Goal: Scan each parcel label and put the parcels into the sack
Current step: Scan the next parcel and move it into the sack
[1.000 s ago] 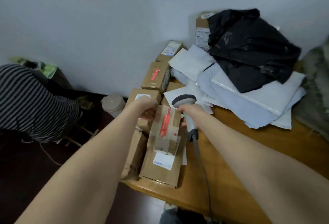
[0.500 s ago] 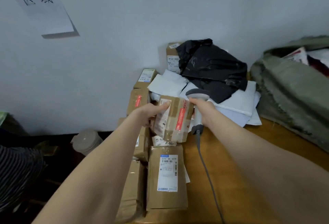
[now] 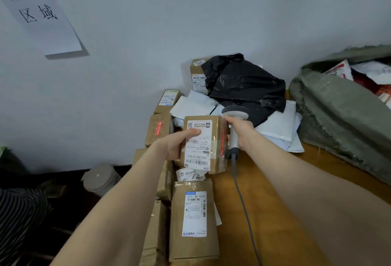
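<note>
Fingers of the left hand (image 3: 175, 147) curl under a small cardboard parcel (image 3: 215, 138), its thumb (image 3: 193, 132) pressed flat on the white label (image 3: 197, 151). The parcel is held clear above the table (image 3: 275, 202), label upward. It appears stiff and light, being carried in one hand; the glossy tape may prove slippery. Best gripped by the long edges, thumb kept off the barcode. The right hand (image 3: 241, 132) grips the handle of the scanner (image 3: 234, 111) just beside the parcel's right edge. Its head seems not yet aimed at the label. Below lies a flat brown parcel (image 3: 193, 244) among other cartons. The green sack (image 3: 338, 121) stands open, well apart to the right.
</note>
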`<state>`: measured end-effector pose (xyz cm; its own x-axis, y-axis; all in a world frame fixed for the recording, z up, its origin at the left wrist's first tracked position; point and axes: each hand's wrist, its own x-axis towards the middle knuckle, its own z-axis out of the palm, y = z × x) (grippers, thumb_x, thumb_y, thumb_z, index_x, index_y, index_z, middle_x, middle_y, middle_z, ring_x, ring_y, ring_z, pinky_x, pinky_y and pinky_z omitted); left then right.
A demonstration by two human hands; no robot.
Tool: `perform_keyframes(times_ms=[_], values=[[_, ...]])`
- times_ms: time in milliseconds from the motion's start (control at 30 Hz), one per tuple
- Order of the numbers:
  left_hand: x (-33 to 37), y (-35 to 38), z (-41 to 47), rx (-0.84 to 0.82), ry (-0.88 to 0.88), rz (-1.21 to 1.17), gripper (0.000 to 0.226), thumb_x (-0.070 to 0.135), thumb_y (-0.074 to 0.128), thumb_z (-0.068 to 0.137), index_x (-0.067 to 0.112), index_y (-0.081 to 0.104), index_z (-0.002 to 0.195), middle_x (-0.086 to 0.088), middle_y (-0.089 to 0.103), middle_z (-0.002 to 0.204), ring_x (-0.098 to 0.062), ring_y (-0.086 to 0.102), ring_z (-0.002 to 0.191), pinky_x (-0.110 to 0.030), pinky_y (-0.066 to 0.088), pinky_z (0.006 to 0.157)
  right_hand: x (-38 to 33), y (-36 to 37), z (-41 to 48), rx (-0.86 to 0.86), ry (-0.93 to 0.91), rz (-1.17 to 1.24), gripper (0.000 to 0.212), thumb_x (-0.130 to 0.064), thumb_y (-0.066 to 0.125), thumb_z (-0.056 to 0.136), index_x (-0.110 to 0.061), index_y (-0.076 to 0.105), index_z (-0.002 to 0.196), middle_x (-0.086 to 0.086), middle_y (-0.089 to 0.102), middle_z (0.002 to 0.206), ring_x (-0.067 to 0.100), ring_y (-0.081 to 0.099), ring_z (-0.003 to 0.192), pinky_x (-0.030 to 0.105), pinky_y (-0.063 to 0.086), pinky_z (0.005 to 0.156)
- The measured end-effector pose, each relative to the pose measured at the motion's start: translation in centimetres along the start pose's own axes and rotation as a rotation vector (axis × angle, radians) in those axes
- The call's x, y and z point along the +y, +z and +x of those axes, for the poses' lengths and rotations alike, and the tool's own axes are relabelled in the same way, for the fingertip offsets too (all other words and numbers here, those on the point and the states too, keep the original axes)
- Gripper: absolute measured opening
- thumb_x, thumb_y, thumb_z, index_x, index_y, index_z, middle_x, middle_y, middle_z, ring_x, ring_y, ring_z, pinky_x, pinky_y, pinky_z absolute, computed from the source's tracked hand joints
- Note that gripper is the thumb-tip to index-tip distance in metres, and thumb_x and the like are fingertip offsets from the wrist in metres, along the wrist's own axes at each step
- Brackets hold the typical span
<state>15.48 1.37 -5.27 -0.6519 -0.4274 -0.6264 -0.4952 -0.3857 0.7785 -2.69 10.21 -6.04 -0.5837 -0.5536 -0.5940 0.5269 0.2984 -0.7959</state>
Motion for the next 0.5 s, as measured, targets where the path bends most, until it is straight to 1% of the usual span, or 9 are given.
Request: perform_keyframes(times_ms=[67,100,167,200,267,333,400,433,500], values=[[-0.1,0.1,-0.2,-0.009,-0.007,-0.008,0.044,0.037,0.072,0.075,0.014,0.061,0.111,-0.006,0.072,0.107,-0.022,0.068,0.099,-0.042,0.05,0.092,-0.3,-0.1,0.0,0.009,-0.009,-0.029,0.071,-0.037,0.085,0.066,-0.009,0.055,0.124,0.013,0.07,0.101,0.03,0.07,0.085,0.045,0.06,0.08],[0.0,0.1,-0.2,0.004,-0.008,-0.029,0.045,0.038,0.072,0.075,0.014,0.062,0.111,-0.007,0.072,0.108,-0.022,0.068,0.1,-0.041,0.05,0.091,-0.5,-0.1,-0.1,0.013,0.002,-0.025,0.07,-0.037,0.085,0.067,-0.008,0.055,0.123,0.014,0.069,0.1,0.03,0.069,0.086,0.045,0.059,0.081],[0.1,0.0,0.0,0.085,0.02,-0.159,0.04,0.042,0.069,0.077,0.015,0.063,0.106,-0.007,0.072,0.104,-0.023,0.068,0.098,-0.04,0.051,0.086,-0.7,-0.2,-0.7,0.013,0.027,0.0,0.061,-0.035,0.082,0.075,-0.007,0.053,0.121,0.014,0.067,0.097,0.028,0.067,0.083,0.04,0.059,0.072],[0.2,-0.1,0.2,0.171,0.046,-0.237,0.036,0.042,0.068,0.08,0.016,0.062,0.104,-0.006,0.072,0.101,-0.023,0.067,0.097,-0.041,0.052,0.084,-0.7,-0.2,-1.0,0.003,0.041,0.022,0.057,-0.033,0.08,0.079,-0.007,0.051,0.122,0.014,0.065,0.098,0.028,0.065,0.082,0.038,0.058,0.066],[0.4,-0.5,0.5,0.364,0.106,-0.386,0.028,0.039,0.065,0.086,0.017,0.058,0.103,-0.006,0.068,0.099,-0.023,0.064,0.097,-0.046,0.052,0.084,-0.4,-0.2,-1.3,-0.028,0.069,0.083,0.056,-0.031,0.079,0.082,-0.008,0.049,0.124,0.014,0.061,0.102,0.026,0.062,0.083,0.036,0.057,0.062],[0.5,-0.7,1.1,0.459,0.147,-0.519,0.029,0.032,0.066,0.086,0.017,0.055,0.107,-0.008,0.065,0.1,-0.025,0.062,0.097,-0.054,0.052,0.087,0.0,0.3,-1.9,-0.081,0.075,0.153,0.058,-0.031,0.081,0.081,-0.006,0.051,0.124,0.012,0.063,0.102,0.026,0.066,0.085,0.035,0.059,0.069],[0.8,0.0,1.6,0.475,0.186,-0.607,0.03,0.027,0.068,0.085,0.014,0.055,0.108,-0.01,0.067,0.103,-0.028,0.063,0.099,-0.056,0.053,0.086,0.5,1.4,-2.4,-0.13,0.07,0.184,0.059,-0.033,0.082,0.078,-0.005,0.055,0.122,0.011,0.066,0.1,0.026,0.069,0.096,0.034,0.06,0.079],[0.9,0.6,1.8,0.468,0.204,-0.637,0.029,0.026,0.069,0.085,0.013,0.056,0.108,-0.012,0.067,0.105,-0.03,0.063,0.1,-0.055,0.053,0.085,0.8,2.0,-2.7,-0.149,0.073,0.195,0.057,-0.035,0.082,0.078,-0.006,0.057,0.12,0.009,0.067,0.1,0.023,0.069,0.095,0.029,0.059,0.076],[1.0,1.7,2.2,0.442,0.237,-0.682,0.028,0.028,0.069,0.085,0.013,0.059,0.107,-0.014,0.068,0.105,-0.031,0.064,0.101,-0.054,0.053,0.088,1.1,3.0,-3.2,-0.162,0.072,0.207,0.054,-0.04,0.081,0.077,-0.01,0.06,0.116,0.004,0.067,0.094,0.015,0.067,0.08,0.02,0.055,0.059]])
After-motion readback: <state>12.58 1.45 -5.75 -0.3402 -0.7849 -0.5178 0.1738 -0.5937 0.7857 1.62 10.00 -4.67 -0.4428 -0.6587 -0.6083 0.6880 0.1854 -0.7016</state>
